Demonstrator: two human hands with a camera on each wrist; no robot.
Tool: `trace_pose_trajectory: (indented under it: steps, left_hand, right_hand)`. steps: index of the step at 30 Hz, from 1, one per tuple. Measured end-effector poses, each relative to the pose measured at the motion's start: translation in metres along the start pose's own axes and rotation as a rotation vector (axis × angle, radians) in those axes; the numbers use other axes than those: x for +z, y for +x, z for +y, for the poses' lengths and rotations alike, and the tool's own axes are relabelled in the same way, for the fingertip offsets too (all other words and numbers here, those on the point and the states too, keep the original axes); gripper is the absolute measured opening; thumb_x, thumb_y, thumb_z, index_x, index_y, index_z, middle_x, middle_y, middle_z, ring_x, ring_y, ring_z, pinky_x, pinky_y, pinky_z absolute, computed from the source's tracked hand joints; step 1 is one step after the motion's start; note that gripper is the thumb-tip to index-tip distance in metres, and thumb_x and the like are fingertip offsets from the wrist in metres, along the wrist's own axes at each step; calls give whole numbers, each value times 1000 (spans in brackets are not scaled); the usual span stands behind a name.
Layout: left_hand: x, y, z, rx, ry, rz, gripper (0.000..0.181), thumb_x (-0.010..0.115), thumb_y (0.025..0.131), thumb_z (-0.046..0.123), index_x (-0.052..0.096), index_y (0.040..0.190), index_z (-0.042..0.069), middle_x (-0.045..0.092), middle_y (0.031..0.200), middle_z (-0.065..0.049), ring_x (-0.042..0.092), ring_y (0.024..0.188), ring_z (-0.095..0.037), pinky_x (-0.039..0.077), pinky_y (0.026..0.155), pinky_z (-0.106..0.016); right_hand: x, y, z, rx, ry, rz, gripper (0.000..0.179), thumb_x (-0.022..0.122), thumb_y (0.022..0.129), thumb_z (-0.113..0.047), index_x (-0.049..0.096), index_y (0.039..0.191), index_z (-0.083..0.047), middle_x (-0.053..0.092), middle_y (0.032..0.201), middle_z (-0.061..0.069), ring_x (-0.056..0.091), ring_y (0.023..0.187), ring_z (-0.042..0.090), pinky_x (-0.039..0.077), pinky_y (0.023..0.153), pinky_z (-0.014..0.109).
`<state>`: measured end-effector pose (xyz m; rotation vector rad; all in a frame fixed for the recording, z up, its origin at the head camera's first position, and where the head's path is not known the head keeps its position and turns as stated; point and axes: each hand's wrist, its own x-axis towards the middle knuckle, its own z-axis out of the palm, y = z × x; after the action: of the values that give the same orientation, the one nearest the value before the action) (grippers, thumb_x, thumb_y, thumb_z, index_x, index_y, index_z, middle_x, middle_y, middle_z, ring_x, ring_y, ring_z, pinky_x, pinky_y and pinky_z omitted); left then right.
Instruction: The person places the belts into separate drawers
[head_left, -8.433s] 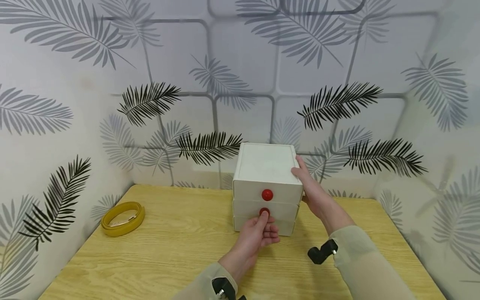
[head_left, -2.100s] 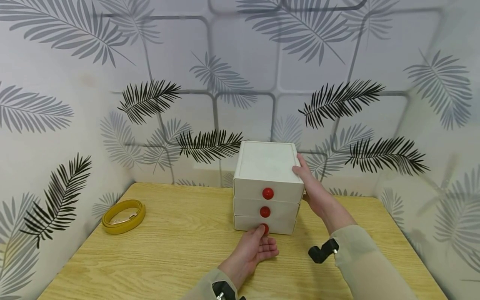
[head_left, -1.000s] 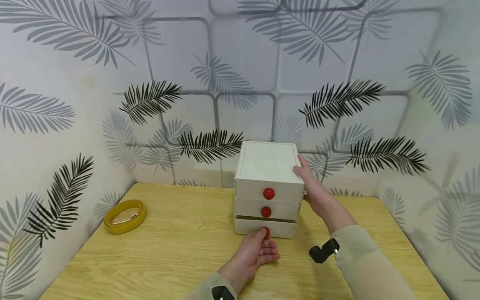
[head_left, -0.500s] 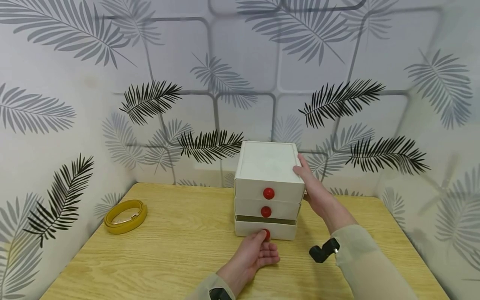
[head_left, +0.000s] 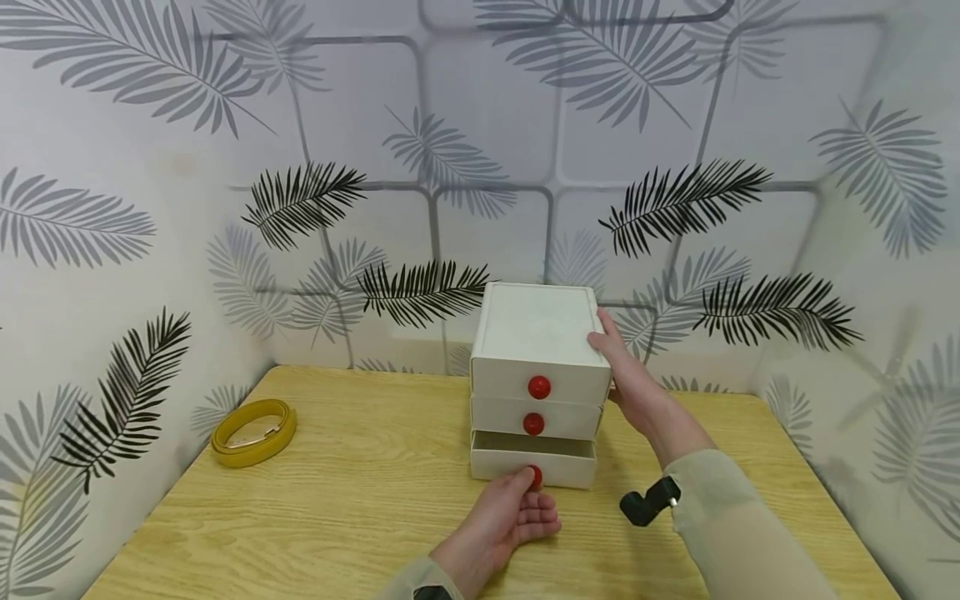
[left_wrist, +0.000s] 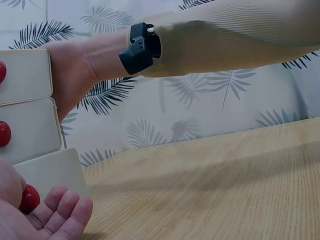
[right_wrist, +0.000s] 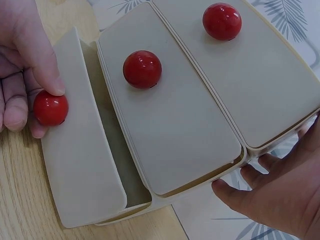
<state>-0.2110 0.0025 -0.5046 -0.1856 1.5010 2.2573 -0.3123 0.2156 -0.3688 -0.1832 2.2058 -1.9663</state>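
Observation:
A white three-drawer box [head_left: 536, 325] with round red knobs stands at the back of the table. Its bottom drawer [head_left: 498, 465] is pulled partway out, while the middle and top drawers sit closed. My left hand [head_left: 498, 521] pinches the bottom red knob [right_wrist: 51, 108] between thumb and fingers. On the box's right side my right hand [head_left: 637, 392] rests, thumb near the top edge; in the right wrist view its fingers [right_wrist: 235, 195] lie against the side wall. The visible strip inside the bottom drawer shows bare walls.
A coiled yellow belt [head_left: 255, 454] with a metal buckle lies at the left edge of the wooden table [head_left: 337, 508]. Leaf-patterned walls [head_left: 480, 225] close in the table's back and both sides.
Earlier my left hand was at the middle knob, then moved down to the bottom one. Since then the bottom drawer has slid out toward me. My right hand has stayed on the box.

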Motion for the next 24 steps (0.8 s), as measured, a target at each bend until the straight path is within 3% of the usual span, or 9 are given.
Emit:
trace_pose_trajectory:
  steps: [8,17,24]
  left_hand:
    - [0,-6,0,-16,-6,-11,29,51,119,27,60,120,-1,72,95,-12,74,80,-22,67,87,-44]
    - [-2,-11,-4,13,0,-33,26,51,119,26,59,117,1,71,92,-10,74,78,-22,67,85,-43]
    - [-5,-15,-8,-8,-4,-42,26,51,119,27,58,117,2,71,93,-10,74,79,-22,67,86,-43]
  right_hand:
    - [-1,0,1,-3,0,0,75,34,118,-51,-15,174,-45,-19,183,-2,-8,168,35,10,127,79]
    - [-2,1,1,-2,6,0,75,35,117,-52,-15,174,-46,-20,183,-3,-8,167,34,10,126,79]
    - [-2,0,2,-3,5,-2,75,35,117,-52,-14,174,-47,-19,183,-2,-7,167,35,10,126,79]
